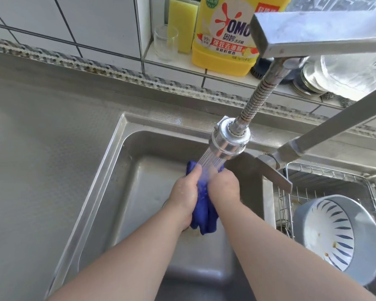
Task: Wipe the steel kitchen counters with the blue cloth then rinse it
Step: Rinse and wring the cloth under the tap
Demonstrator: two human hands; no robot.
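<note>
I've got the left hand [183, 193] and right hand [225, 187] both clenched on the bunched blue cloth [205, 216] over the sink [109, 179] — held right under the running sprayer head [229, 141] so water soaks through, rinse step.

The cloth [205, 216] is dark blue and wet, bunched into a long twisted roll. It hangs upright over the left sink [126, 192], under the running water of the tap head [229, 142]. Its top end sticks out above, its loose lower end hangs down in folds. The steel counter [41, 148] lies to the left of the sink, dull grey and flat.
</note>
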